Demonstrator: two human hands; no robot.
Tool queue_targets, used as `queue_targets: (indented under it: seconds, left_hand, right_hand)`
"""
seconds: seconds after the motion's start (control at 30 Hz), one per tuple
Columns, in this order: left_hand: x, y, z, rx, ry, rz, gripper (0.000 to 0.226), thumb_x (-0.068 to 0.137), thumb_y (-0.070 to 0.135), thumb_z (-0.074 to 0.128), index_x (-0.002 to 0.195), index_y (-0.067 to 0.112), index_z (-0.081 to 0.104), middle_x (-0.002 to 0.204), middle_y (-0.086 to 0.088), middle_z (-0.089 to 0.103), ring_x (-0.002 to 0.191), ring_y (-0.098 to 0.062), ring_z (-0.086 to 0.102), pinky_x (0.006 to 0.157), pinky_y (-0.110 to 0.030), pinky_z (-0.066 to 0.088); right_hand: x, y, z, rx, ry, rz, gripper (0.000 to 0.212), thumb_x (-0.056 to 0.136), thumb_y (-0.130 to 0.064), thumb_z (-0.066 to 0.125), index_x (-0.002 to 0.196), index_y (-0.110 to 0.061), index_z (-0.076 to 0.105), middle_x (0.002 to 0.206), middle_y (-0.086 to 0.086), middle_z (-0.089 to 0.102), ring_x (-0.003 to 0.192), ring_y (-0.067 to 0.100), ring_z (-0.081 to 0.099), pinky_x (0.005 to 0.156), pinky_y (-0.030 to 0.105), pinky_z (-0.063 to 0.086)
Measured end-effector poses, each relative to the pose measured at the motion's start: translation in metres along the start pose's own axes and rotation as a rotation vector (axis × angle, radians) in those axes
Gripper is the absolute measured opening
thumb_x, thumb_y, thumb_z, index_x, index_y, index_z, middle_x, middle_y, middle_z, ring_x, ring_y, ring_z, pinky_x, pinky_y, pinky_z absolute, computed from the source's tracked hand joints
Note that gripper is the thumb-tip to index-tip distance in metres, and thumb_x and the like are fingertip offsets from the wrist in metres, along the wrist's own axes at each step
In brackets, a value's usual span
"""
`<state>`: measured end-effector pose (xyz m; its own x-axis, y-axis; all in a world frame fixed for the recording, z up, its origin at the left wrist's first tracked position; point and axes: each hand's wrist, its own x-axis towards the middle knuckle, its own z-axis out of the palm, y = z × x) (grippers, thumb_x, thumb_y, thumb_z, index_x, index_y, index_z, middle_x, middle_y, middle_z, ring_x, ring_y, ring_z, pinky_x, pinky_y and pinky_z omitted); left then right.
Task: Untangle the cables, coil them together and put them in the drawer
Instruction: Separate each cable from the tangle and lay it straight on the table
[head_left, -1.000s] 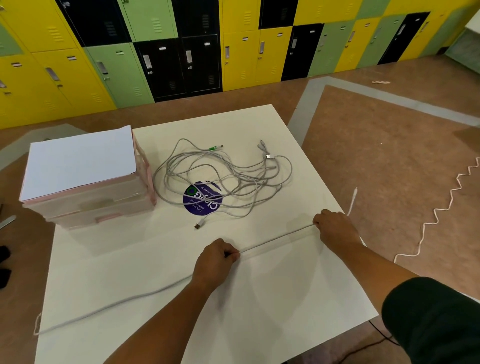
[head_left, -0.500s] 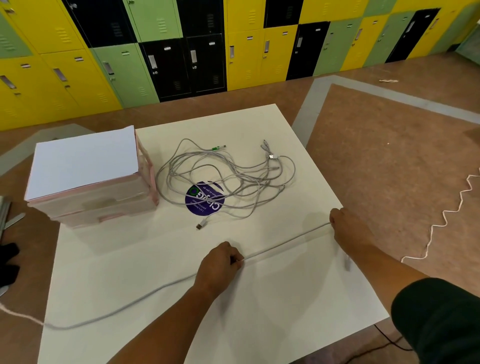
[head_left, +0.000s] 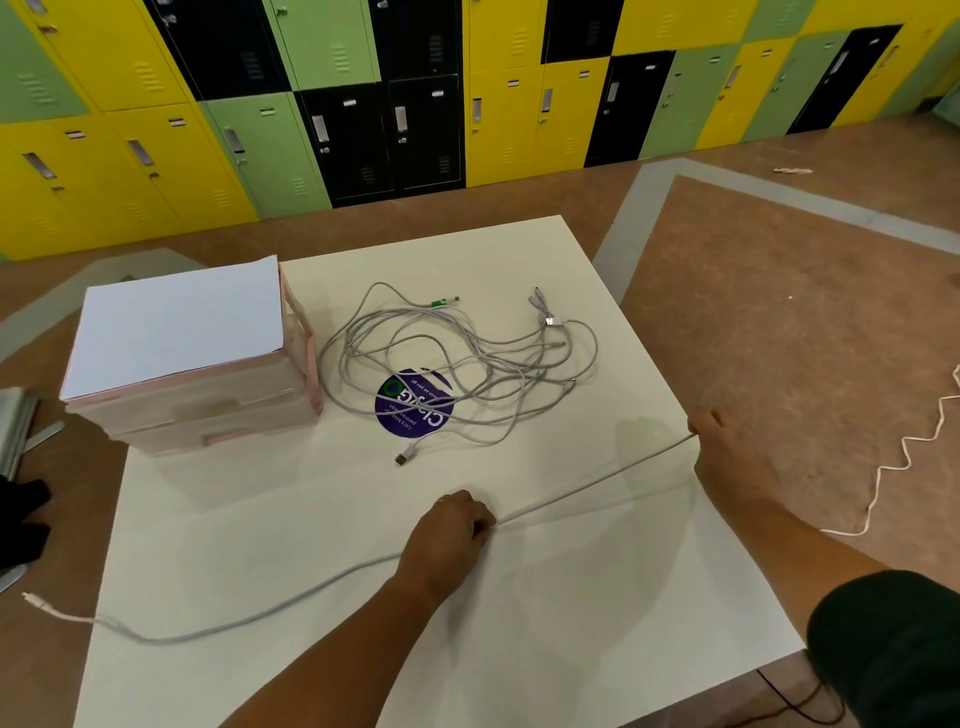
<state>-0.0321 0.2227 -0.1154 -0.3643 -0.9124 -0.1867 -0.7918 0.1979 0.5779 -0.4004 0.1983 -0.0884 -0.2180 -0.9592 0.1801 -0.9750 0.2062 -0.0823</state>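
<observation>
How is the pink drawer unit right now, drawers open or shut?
Shut: the visible drawer fronts of the pink drawer unit sit flush with its frame, none pulled out.

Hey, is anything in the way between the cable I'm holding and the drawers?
Nothing visible lies on the table between the cable and the drawers. The tangle sits off to the right of the drawers. The drawers look shut, though.
</observation>
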Motion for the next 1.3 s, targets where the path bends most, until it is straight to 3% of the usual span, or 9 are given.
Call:
queue_targets:
  seconds: [0.2, 0.33, 0.47, 0.83, 0.97, 1.03, 1.13, 1.23, 1.3]
  left_hand:
    - [0.004, 0.001, -0.001, 0.021, 0.003, -0.023, 0.012, 0.095, 0.024, 0.059, 0.100, 0.024, 0.070, 0.097, 0.009, 0.061, 0.092, -0.008, 0.054, 0.082, -0.023, 0.046]
    - [0.006, 0.002, -0.002, 0.014, -0.002, -0.060, 0.007, 0.093, 0.025, 0.062, 0.092, 0.024, 0.068, 0.093, 0.010, 0.060, 0.087, -0.007, 0.054, 0.078, -0.020, 0.045]
    - [0.008, 0.003, -0.005, 0.008, -0.020, -0.085, 0.007, 0.091, 0.028, 0.065, 0.086, 0.023, 0.065, 0.090, 0.008, 0.059, 0.083, -0.008, 0.054, 0.069, -0.016, 0.039]
    - [0.010, -0.001, -0.004, 0.030, -0.031, -0.055, 0.009, 0.095, 0.023, 0.059, 0.097, 0.021, 0.068, 0.099, 0.005, 0.062, 0.086, -0.006, 0.053, 0.074, -0.014, 0.035]
    - [0.009, -0.003, -0.005, 0.018, -0.033, -0.061, 0.010, 0.095, 0.022, 0.060, 0.097, 0.021, 0.069, 0.095, 0.009, 0.059, 0.085, -0.005, 0.051, 0.073, -0.014, 0.035]
    - [0.009, -0.002, -0.007, 0.009, -0.045, -0.067, 0.009, 0.094, 0.024, 0.061, 0.097, 0.022, 0.070, 0.093, 0.011, 0.057, 0.085, -0.005, 0.051, 0.073, -0.015, 0.035]
    - [0.008, -0.005, -0.013, 0.007, -0.055, -0.073, 0.007, 0.090, 0.030, 0.067, 0.092, 0.023, 0.066, 0.091, 0.009, 0.058, 0.085, -0.008, 0.052, 0.067, -0.017, 0.034]
    - [0.008, -0.010, -0.022, -0.059, -0.074, -0.130, 0.022, 0.082, 0.043, 0.075, 0.087, 0.026, 0.063, 0.088, 0.009, 0.057, 0.077, -0.007, 0.052, 0.062, -0.015, 0.033]
    - [0.010, -0.012, -0.029, -0.109, -0.071, -0.163, 0.027, 0.083, 0.050, 0.073, 0.087, 0.025, 0.065, 0.086, 0.007, 0.059, 0.074, -0.006, 0.053, 0.062, -0.017, 0.036]
  right_hand:
    - [-0.007, 0.011, 0.017, 0.099, -0.095, 0.144, 0.031, 0.080, 0.015, 0.054, 0.086, -0.014, 0.058, 0.088, 0.009, 0.057, 0.072, 0.028, 0.051, 0.061, 0.035, 0.048]
    - [-0.017, 0.015, 0.026, 0.106, -0.125, 0.198, 0.026, 0.087, 0.009, 0.054, 0.084, -0.015, 0.065, 0.089, 0.006, 0.061, 0.075, 0.019, 0.047, 0.071, 0.028, 0.039]
    - [-0.014, 0.019, 0.030, 0.158, -0.196, 0.259, 0.022, 0.091, 0.001, 0.054, 0.089, -0.016, 0.066, 0.098, 0.008, 0.062, 0.082, 0.019, 0.047, 0.077, 0.033, 0.046]
    - [-0.009, 0.012, 0.025, 0.088, -0.315, 0.299, 0.023, 0.086, 0.005, 0.051, 0.093, -0.013, 0.065, 0.097, 0.007, 0.056, 0.083, 0.025, 0.051, 0.074, 0.030, 0.037]
    - [-0.012, 0.009, 0.032, 0.016, -0.305, 0.339, 0.012, 0.087, 0.001, 0.051, 0.090, -0.006, 0.059, 0.087, 0.014, 0.056, 0.083, 0.035, 0.061, 0.069, 0.034, 0.046]
    - [-0.011, 0.008, 0.036, -0.024, -0.312, 0.378, 0.011, 0.085, -0.001, 0.051, 0.093, -0.004, 0.058, 0.086, 0.012, 0.054, 0.086, 0.037, 0.063, 0.072, 0.039, 0.053]
    - [-0.014, -0.006, 0.023, -0.069, -0.304, 0.325, 0.011, 0.083, -0.001, 0.055, 0.090, -0.010, 0.055, 0.094, 0.013, 0.055, 0.085, 0.036, 0.059, 0.069, 0.035, 0.049]
    - [-0.012, -0.009, 0.017, -0.145, -0.329, 0.274, 0.018, 0.081, -0.008, 0.060, 0.083, -0.017, 0.044, 0.092, 0.008, 0.058, 0.084, 0.030, 0.057, 0.070, 0.034, 0.049]
    - [-0.007, -0.008, 0.014, -0.174, -0.320, 0.276, 0.015, 0.079, -0.010, 0.061, 0.086, -0.016, 0.050, 0.092, 0.007, 0.061, 0.086, 0.029, 0.059, 0.073, 0.038, 0.052]
